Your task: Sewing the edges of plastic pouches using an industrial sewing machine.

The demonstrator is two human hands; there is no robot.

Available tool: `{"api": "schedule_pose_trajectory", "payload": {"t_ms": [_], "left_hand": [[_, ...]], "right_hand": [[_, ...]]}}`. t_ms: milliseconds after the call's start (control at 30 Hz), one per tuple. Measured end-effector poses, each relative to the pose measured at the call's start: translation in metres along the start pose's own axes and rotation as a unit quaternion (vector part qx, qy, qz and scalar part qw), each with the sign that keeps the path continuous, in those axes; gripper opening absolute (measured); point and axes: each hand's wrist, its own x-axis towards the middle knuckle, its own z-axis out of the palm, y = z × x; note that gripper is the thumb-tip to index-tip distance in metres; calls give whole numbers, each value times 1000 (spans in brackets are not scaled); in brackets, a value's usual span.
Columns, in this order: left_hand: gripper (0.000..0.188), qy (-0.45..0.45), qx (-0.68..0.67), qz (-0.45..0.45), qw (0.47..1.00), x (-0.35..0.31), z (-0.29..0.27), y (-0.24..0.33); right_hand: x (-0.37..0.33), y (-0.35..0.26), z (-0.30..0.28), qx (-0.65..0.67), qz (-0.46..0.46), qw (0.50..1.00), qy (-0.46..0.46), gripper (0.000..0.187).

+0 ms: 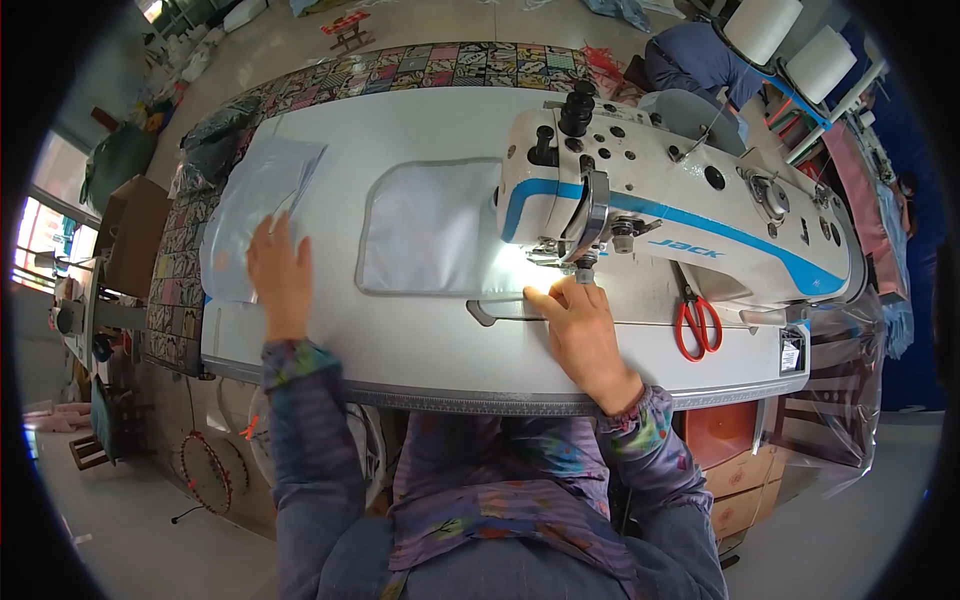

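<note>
A translucent whitish panel point(430, 228) with rounded corners and grey edging lies flat on the white table, its right end under the lit needle area of the sewing machine point(640, 190). My right hand point(585, 338) is at that end, fingers bent and close together by the presser foot, thumb on the panel's lower edge; the machine head partly hides the fingertips. To the left, my left hand point(280, 270) is open, fingers apart, over the right edge of clear bluish plastic sheets point(245, 225). Whether it touches them I cannot tell.
Red-handled scissors point(698, 325) lie under the machine arm, right of my right hand. Large white thread cones point(762, 28) stand at the back right. A dark plastic bag point(215, 135) rests beyond the sheets on a patterned cloth point(420, 70). A ruler strip point(480, 398) runs along the table's front edge.
</note>
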Motion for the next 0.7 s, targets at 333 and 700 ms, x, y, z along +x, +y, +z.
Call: {"api": "schedule_pose_trajectory", "payload": {"t_ms": [333, 700], "left_hand": [[33, -82, 54, -114, 989, -4, 0, -68], [10, -44, -50, -110, 992, -14, -29, -36]], "right_hand": [[17, 3, 10, -74, 2, 997, -15, 52], [5, -22, -2, 69, 4, 998, 10, 49]]}}
